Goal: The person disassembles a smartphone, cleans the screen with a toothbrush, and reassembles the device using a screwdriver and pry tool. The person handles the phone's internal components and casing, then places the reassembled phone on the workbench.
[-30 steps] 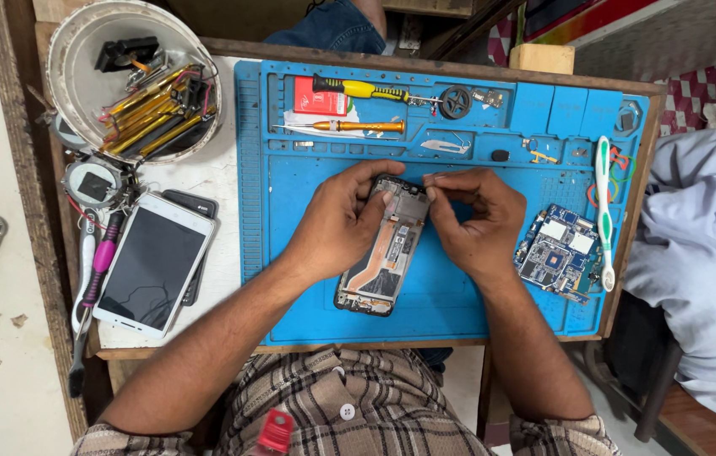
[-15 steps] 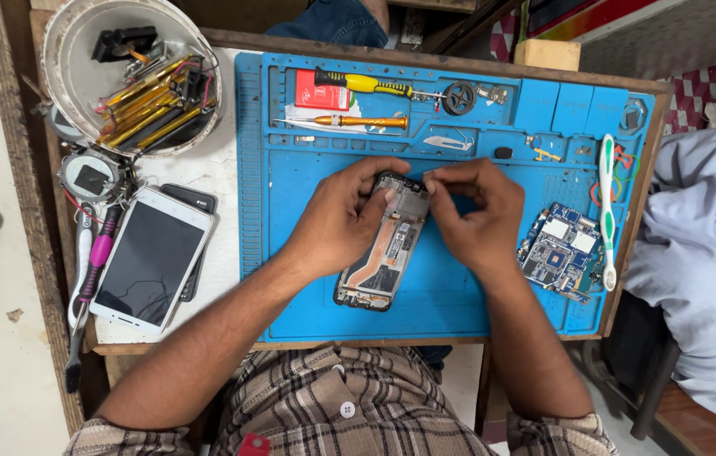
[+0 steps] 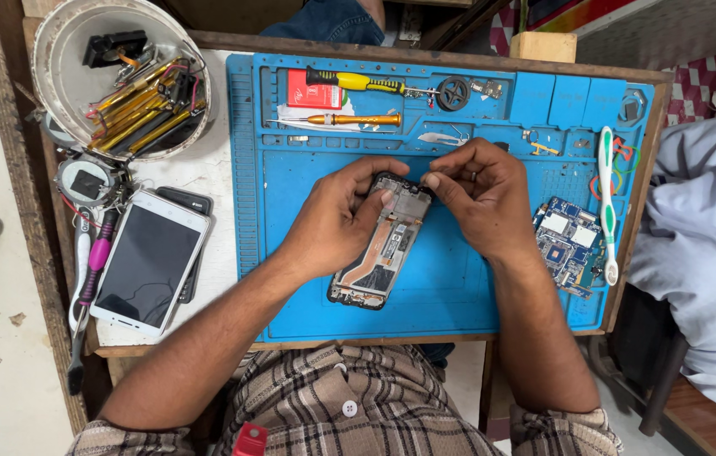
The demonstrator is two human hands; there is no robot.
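Opened phone chassis [image 3: 383, 249]: light, stiff, likely fragile inside; left hand [image 3: 337, 221] clamps its upper edge, right hand [image 3: 480, 198] pinches top corner opposite.

Both hands, left [image 3: 337, 221] and right [image 3: 480, 198], grip an opened phone [image 3: 379, 257] on a blue mat [image 3: 459, 295].

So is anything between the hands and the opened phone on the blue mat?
Nothing visible. The left hand grips the upper left side of the phone and the right hand has its fingers at the top edge. The circuit board and screwdrivers lie apart on the mat.
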